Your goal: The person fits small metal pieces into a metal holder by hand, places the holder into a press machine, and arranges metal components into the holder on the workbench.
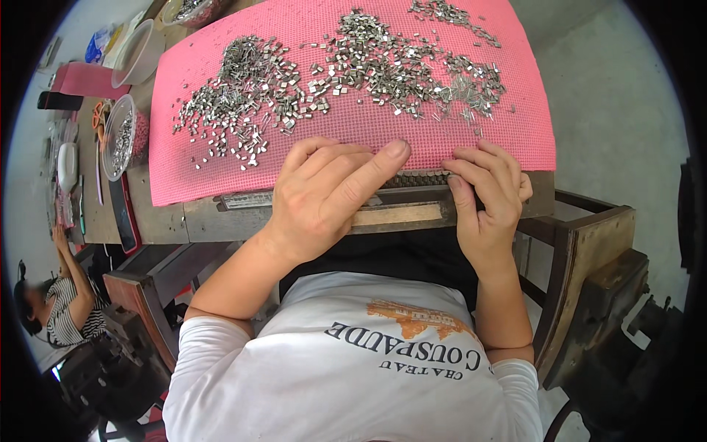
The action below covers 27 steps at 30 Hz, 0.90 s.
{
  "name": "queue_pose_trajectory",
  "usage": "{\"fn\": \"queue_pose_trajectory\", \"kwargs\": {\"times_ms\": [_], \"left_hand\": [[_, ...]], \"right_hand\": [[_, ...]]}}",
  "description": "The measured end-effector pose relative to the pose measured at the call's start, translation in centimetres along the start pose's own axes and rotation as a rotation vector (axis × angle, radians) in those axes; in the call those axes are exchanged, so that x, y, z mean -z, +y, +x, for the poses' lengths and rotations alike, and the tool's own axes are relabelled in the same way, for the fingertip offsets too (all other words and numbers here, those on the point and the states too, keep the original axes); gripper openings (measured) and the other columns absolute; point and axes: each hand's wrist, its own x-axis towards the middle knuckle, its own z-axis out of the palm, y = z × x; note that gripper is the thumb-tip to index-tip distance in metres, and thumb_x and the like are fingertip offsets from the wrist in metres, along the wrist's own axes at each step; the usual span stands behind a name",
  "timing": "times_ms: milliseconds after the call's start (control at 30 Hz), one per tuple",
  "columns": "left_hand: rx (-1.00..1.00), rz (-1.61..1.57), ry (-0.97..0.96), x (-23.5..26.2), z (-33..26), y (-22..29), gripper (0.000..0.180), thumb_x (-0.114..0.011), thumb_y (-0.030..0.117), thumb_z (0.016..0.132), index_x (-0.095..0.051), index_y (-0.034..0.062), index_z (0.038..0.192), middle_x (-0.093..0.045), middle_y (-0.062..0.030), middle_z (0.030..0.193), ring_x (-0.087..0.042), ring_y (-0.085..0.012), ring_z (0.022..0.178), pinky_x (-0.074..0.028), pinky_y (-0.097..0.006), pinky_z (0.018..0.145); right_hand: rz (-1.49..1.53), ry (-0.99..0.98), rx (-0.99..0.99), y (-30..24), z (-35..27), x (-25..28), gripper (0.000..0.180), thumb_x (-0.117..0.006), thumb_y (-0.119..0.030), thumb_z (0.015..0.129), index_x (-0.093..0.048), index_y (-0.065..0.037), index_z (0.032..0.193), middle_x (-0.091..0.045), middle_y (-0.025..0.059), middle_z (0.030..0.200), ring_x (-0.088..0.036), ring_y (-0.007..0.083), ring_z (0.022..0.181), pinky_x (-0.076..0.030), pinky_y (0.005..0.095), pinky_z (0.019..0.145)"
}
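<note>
Nearest the camera: white short-sleeved shirt point(331, 368), with dark lettering and an orange-brown building print on the chest.
Dark bar: a long ribbed holder point(412, 196) lies along the table's near edge, between and beneath the two hands, with a pale wooden strip point(401, 215) on its near side.
Left hand: palm down over the bar's left part point(317, 191), fingers bent and close together, thumb stretched out to the right; whether anything is under the fingers cannot be told.
Right hand: at the bar's right end point(492, 193), fingers curled, thumb and index tips nearly meeting; any piece between them is too small to make out.
Metal pieces: small silvery bits lie beyond the hands in a left heap point(247, 66), a middle heap point(368, 62) and a thinner spread of pins on the right point(471, 92).
Pink mat: a textured sheet point(206, 48) beneath the pieces.
Left of the mat: a clear tub point(140, 140) of metal bits, another round tub point(151, 55), orange-handled scissors point(98, 114) and a red-edged dark phone point(125, 214).
Far left: a co-worker in a striped top point(74, 313), arms raised toward the table.
</note>
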Motion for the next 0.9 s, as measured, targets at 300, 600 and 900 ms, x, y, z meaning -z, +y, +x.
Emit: {"fn": "queue_pose_trajectory", "kwargs": {"times_ms": [300, 600, 900], "left_hand": [[0.12, -0.192, 0.086, 0.4, 0.0, 0.5, 0.065, -0.08, -0.008, 0.075, -0.064, 0.0009, 0.137, -0.07, -0.0088, 0.09, -0.066, -0.0262, 0.078, -0.051, -0.038, 0.077], [0.161, -0.191, 0.033, 1.1, -0.3, 0.5, 0.063, -0.079, -0.003, 0.078, -0.063, 0.0003, 0.138, -0.069, -0.0059, 0.091, -0.066, -0.0247, 0.081, -0.051, -0.039, 0.081], [0.139, -0.171, 0.018, 1.0, -0.1, 0.7, 0.061, -0.077, 0.0, 0.081, -0.062, 0.0008, 0.14, -0.07, -0.0052, 0.091, -0.066, -0.0232, 0.082, -0.051, -0.038, 0.082]], "right_hand": [[0.122, 0.107, 0.066, 0.1, 1.4, 1.6, 0.013, -0.075, -0.006, 0.084, -0.075, -0.01, 0.097, -0.075, 0.0011, 0.095, -0.068, 0.0245, 0.103, -0.033, 0.0362, 0.095], [-0.37, 0.346, 0.139, 5.5, 14.0, 4.5, 0.003, -0.071, -0.016, 0.093, -0.072, -0.016, 0.096, -0.075, -0.0044, 0.098, -0.067, 0.0131, 0.097, -0.031, 0.039, 0.097], [-0.468, 0.383, 0.24, 10.3, 26.0, 1.2, 0.025, -0.071, -0.034, 0.097, -0.079, -0.019, 0.115, -0.078, -0.0028, 0.108, -0.068, 0.014, 0.101, -0.027, 0.0439, 0.101]]}}
